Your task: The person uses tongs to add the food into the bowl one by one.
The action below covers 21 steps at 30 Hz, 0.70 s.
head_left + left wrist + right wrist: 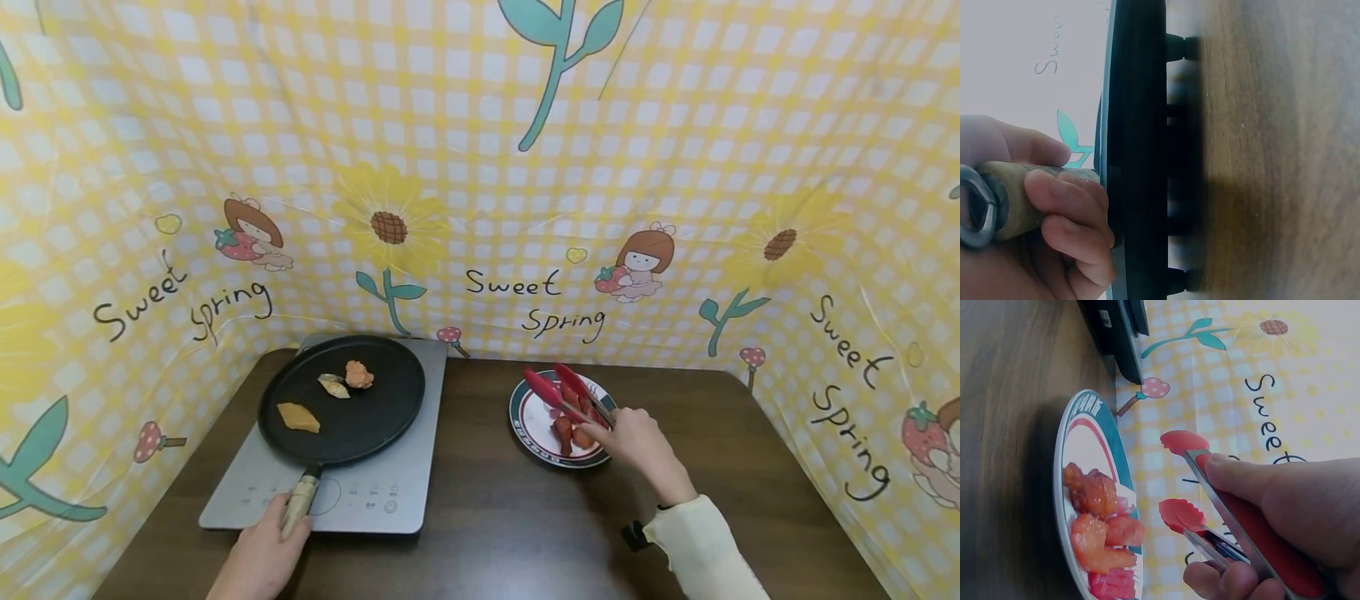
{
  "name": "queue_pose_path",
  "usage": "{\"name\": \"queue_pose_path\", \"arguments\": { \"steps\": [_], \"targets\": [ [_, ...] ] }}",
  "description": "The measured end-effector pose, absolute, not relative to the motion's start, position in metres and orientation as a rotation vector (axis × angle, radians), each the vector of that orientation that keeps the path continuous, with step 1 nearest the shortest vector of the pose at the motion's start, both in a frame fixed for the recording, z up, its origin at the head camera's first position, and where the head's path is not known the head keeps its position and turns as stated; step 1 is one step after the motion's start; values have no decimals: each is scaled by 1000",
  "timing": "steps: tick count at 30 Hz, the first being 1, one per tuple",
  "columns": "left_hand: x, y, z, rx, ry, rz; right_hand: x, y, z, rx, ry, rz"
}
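Note:
My left hand [262, 546] grips the beige handle [300, 504] of a flat black frying pan [375, 433]. The left wrist view shows its fingers curled round that handle, which ends in a metal ring [985, 215]. Three food pieces lie in the pan: a flat tan slice [298, 417], a pale striped piece [333, 385] and a lumpy orange-brown piece [358, 374]. My right hand [641, 450] holds red-tipped metal tongs [1235, 525], their tips spread with nothing between them. They hover over a plate [1113, 434] with reddish-brown meat [1094, 490] and orange-pink pieces [1094, 540].
The pan sits on a silver induction cooktop [431, 417] at the left of the brown wooden table [480, 500]. The plate stands to the right, apart from the cooktop. A yellow checked cloth [465, 192] surrounds the table at the back and sides.

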<state>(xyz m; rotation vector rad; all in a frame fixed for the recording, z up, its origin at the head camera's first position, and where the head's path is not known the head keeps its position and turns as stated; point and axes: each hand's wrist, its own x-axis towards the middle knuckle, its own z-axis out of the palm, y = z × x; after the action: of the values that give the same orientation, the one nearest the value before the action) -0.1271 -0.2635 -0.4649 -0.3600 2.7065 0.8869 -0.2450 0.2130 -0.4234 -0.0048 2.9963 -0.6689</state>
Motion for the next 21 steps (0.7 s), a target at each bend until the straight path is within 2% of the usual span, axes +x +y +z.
{"name": "queue_pose_path", "arguments": {
  "steps": [6, 15, 21],
  "targets": [
    [-128, -263, -465, -361, 2695, 903, -238, 219, -426, 27, 2994, -669],
    [-126, -265, -463, -343, 2714, 900, -213, 219, -436, -150, 3124, -585],
    [-128, -262, -463, -338, 2715, 879, -196, 224, -444, -164, 3145, -520]
  ]
}}
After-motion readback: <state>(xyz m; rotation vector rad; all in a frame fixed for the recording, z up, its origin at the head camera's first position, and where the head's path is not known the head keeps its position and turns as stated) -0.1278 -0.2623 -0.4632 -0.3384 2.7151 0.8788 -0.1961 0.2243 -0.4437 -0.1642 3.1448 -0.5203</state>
